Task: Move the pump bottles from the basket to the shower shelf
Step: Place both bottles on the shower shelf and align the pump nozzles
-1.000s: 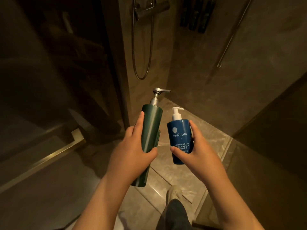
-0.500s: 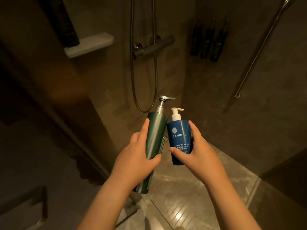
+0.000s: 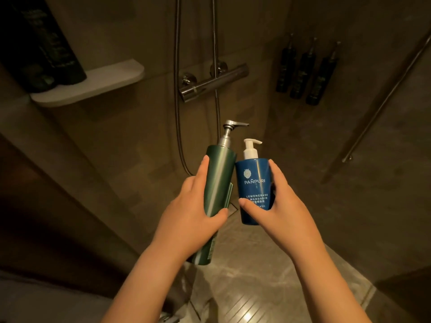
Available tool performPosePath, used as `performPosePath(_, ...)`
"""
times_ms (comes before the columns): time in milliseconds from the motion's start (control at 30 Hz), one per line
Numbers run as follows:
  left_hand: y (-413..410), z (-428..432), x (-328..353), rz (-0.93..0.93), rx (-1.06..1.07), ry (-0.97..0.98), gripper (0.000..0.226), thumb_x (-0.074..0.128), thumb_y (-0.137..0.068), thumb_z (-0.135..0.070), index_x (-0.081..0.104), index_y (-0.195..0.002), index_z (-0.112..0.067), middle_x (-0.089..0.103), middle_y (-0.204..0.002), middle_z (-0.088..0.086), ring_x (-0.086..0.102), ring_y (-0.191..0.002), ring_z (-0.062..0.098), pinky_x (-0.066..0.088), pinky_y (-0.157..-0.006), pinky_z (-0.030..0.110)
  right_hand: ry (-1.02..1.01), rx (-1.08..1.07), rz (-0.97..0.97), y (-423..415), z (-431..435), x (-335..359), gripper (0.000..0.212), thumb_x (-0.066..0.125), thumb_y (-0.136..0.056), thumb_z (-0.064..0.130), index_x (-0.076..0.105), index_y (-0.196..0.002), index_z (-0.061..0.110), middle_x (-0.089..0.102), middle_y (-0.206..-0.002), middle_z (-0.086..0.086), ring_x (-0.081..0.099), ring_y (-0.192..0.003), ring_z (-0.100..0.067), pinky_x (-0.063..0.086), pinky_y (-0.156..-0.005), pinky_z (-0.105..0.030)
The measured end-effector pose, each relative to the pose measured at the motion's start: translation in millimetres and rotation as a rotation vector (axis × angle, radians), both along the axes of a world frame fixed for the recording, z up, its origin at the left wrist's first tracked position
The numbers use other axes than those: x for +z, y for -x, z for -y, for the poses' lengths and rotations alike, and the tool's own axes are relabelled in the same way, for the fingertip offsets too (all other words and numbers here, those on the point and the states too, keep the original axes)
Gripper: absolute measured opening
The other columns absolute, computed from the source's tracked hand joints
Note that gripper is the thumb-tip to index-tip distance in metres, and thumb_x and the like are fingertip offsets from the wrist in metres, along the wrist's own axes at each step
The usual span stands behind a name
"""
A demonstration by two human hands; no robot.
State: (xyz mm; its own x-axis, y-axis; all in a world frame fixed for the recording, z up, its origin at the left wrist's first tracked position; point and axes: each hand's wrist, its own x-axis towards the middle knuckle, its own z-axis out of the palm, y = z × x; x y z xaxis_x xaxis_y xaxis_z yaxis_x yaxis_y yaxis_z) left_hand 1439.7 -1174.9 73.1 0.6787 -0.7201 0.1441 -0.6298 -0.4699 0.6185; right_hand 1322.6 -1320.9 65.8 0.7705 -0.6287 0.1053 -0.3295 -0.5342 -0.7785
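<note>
Green bottle (image 3: 217,183) gripped in the left hand (image 3: 193,215), fingers (image 3: 202,169) wrapped round it; blue bottle (image 3: 254,190) clasped in the right hand (image 3: 279,206). Both touch, held below the white shower shelf (image 3: 100,82), where one dark bottle (image 3: 39,40) stands. Three wall bottles (image 3: 305,71) hang farther right.

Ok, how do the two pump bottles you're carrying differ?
The green bottle in the left hand is taller and slimmer, with a silver metal pump; the blue bottle in the right hand is shorter and wider, with a white plastic pump. The blue bottle shows a printed PAÑPURI label; the green bottle's facing side is plain. The green bottle leans right; the blue one is nearly upright. Both are gripped mid-air, pumps up, spouts right.
</note>
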Motion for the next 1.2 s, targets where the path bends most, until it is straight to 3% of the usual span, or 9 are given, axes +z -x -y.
performPosePath(300,-90.8,55.8,33.6,0.075,0.064,0.235,0.103,0.064,-0.07,-0.052,-0.017,-0.133,-0.063,0.028,-0.112,-0.03,0.048,-0.08,-0.003,0.038,-0.058,0.019,0.127,0.041,0.169,-100.9,59.1,36.7,0.097,0.066,-0.071,0.06,0.002,-0.144,0.05,0.045,-0.138,0.017,0.052,-0.112,0.002,0.046,-0.081,-0.022)
performPosePath(500,-143.7,68.4,70.9,0.207,0.174,0.384,0.103,0.064,-0.069,-0.052,-0.015,-0.134,-0.063,0.031,-0.13,-0.025,0.051,-0.083,0.002,0.041,-0.057,0.02,0.119,0.17,0.339,-174.4,80.7,75.1,0.097,0.068,-0.068,0.062,0.003,-0.14,0.059,0.039,-0.142,0.023,0.048,-0.117,0.008,0.046,-0.086,-0.022)
performPosePath(600,-160.8,71.5,85.0,0.271,0.216,0.421,0.102,0.064,-0.068,-0.052,-0.013,-0.135,-0.063,0.028,-0.132,-0.03,0.052,-0.089,0.004,0.044,-0.06,0.022,0.085,0.22,0.433,-204.2,86.6,87.4,0.096,0.069,-0.066,0.061,0.005,-0.137,0.063,0.039,-0.14,0.03,0.043,-0.112,0.02,0.042,-0.082,-0.014)
performPosePath(767,-183.8,74.2,105.1,0.323,0.3,0.429,0.103,0.066,-0.067,-0.053,-0.012,-0.135,-0.063,0.015,-0.114,-0.059,0.041,-0.086,-0.015,0.032,-0.063,0.012,0.087,0.341,0.516,-250.3,98.8,106.8,0.094,0.069,-0.065,0.06,0.006,-0.135,0.066,0.037,-0.12,0.052,0.045,-0.11,0.021,0.042,-0.081,-0.014)
performPosePath(867,-195.8,74.1,114.9,0.375,0.363,0.433,0.102,0.063,-0.067,-0.056,-0.012,-0.136,-0.061,0.016,-0.116,-0.058,0.042,-0.088,-0.023,0.032,-0.061,0.011,0.048,0.442,0.561,-279.8,103.1,116.7,0.094,0.071,-0.066,0.056,0.008,-0.136,0.065,0.039,-0.126,0.048,0.047,-0.11,0.019,0.043,-0.082,-0.016)
performPosePath(1000,-210.4,71.8,124.0,0.45,0.472,0.433,0.101,0.064,-0.068,-0.055,-0.011,-0.137,-0.061,0.013,-0.12,-0.058,0.027,-0.101,-0.035,0.03,-0.068,0.011,-0.064,0.577,0.593,-319.7,100.6,126.6,0.096,0.073,-0.062,0.057,0.009,-0.133,0.069,0.038,-0.134,0.04,0.045,-0.115,0.017,0.044,-0.091,-0.025)
performPosePath(1200,-223.8,70.6,136.4,0.501,0.669,0.493,0.101,0.063,-0.066,-0.058,-0.008,-0.137,-0.061,0.011,-0.119,-0.06,0.025,-0.1,-0.038,0.029,-0.067,0.008,-0.132,0.761,0.564,-366.0,92.0,132.7,0.099,0.074,-0.058,0.056,0.008,-0.13,0.073,0.036,-0.126,0.051,0.049,-0.111,0.017,0.048,-0.092,-0.035)
